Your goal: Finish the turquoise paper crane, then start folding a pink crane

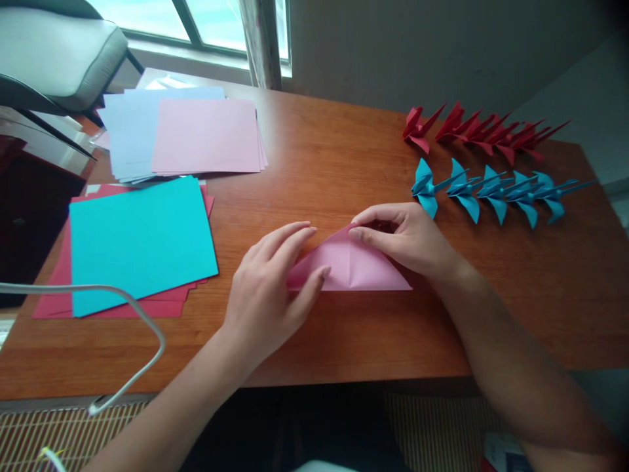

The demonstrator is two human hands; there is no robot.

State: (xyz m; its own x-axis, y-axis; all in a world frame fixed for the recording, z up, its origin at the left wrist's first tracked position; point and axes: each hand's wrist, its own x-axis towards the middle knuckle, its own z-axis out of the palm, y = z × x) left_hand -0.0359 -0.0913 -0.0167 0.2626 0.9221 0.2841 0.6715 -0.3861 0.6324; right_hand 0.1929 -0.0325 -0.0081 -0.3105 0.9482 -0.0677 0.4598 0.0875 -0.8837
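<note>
Table [363, 341] of brown wood spans the frame from side to side, with a pale-seated chair [69, 59] beyond it at the upper left. At the left of the frame a turquoise sheet [142, 242] lies askew on red sheets [54, 288], and above them light blue sheets [130, 131] are partly covered by light pink sheets [206, 134]. Near the centre, the left hand [265, 282] is loosely open, fingers slightly bent, with its thumb over the front of the folded pink paper [356, 265]; how firmly it presses I cannot tell. The right hand [417, 239], just right of centre, is closed to a pinch, thumb and forefinger holding the paper's top corner. That paper forms a triangle between the two hands, its long edge toward the bottom of the frame, its left end hidden behind the left hand and its right corner bare below the right. Smallest are the red paper birds [474, 131] in a row at the upper right, above a row of blue paper birds [494, 190] near the right hand
</note>
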